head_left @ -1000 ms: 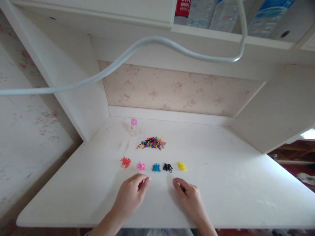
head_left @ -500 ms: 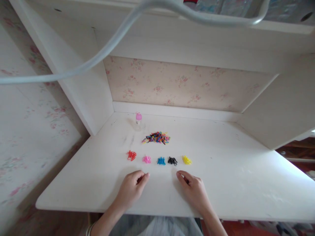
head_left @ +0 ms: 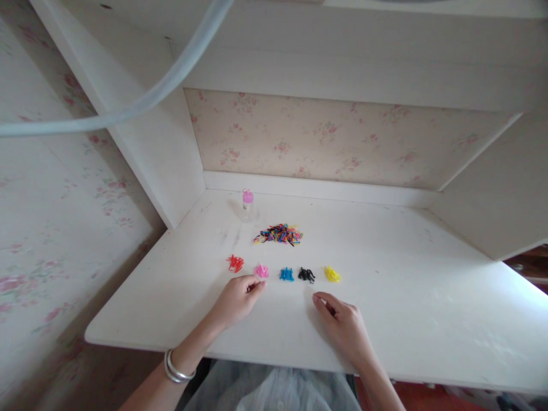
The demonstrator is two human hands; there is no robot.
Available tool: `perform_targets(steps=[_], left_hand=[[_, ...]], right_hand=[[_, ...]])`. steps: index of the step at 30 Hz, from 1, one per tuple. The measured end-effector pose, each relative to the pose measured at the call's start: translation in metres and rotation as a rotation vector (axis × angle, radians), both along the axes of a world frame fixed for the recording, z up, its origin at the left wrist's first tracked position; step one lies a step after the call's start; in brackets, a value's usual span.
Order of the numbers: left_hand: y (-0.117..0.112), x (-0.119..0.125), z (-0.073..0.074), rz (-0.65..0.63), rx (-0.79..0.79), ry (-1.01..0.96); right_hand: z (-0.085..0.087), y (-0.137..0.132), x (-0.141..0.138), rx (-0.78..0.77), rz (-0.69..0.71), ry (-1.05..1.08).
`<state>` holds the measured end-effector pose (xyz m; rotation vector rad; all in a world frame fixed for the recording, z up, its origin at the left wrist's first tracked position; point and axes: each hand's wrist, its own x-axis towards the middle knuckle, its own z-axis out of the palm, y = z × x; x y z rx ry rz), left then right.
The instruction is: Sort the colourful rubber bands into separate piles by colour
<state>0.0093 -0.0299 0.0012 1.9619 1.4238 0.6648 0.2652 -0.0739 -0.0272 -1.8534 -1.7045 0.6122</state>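
Five small heaps of rubber bands lie in a row on the white desk: red (head_left: 235,263), pink (head_left: 261,270), blue (head_left: 286,274), black (head_left: 306,275) and yellow (head_left: 333,274). Behind them spreads a larger pile of mixed-colour bands (head_left: 280,234). My left hand (head_left: 240,298) is at the near edge of the pink heap, fingers curled and thumb and forefinger together; no band shows in them. Low over the desk, nearest the black and yellow heaps, my right hand (head_left: 340,319) has its fingers curled in, with nothing visible between thumb and forefinger.
A clear bottle with a pink lid (head_left: 248,200) stands behind the mixed pile. White side panels (head_left: 184,148) and an overhead shelf frame the desk (head_left: 411,297). A pale cable (head_left: 158,97) hangs across the upper left.
My left hand has moved forward and slightly right, up to the pink heap. My right hand stays in nearly the same place. The view has tilted down and shifted left.
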Motion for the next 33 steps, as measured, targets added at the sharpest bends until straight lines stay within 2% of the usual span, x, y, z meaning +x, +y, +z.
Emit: perform_targets(steps=[3, 7, 11, 15, 25, 29, 33], left_hand=[[0.018, -0.005, 0.01, 0.014, 0.067, 0.099], [0.049, -0.015, 0.019, 0.102, 0.122, 0.217], [0.08, -0.022, 0.012, 0.179, 0.112, 0.309], [0.099, -0.023, 0.001, 0.224, 0.114, 0.401], [0.114, -0.009, -0.006, 0.206, 0.138, 0.47], [0.111, -0.01, -0.004, 0.222, 0.165, 0.45], [0.101, -0.023, 0.003, 0.244, 0.202, 0.416]], right_hand=[[0.0, 0.0, 0.001, -0.003, 0.005, -0.004], [-0.003, 0.0, 0.002, 0.002, 0.011, -0.011], [-0.003, 0.001, 0.002, 0.006, 0.019, -0.026], [-0.002, 0.001, 0.002, -0.009, 0.02, -0.033], [-0.005, 0.001, 0.003, 0.019, 0.056, -0.06], [-0.004, 0.001, 0.002, 0.033, 0.059, -0.084], [-0.003, 0.0, 0.002, 0.023, 0.05, -0.094]])
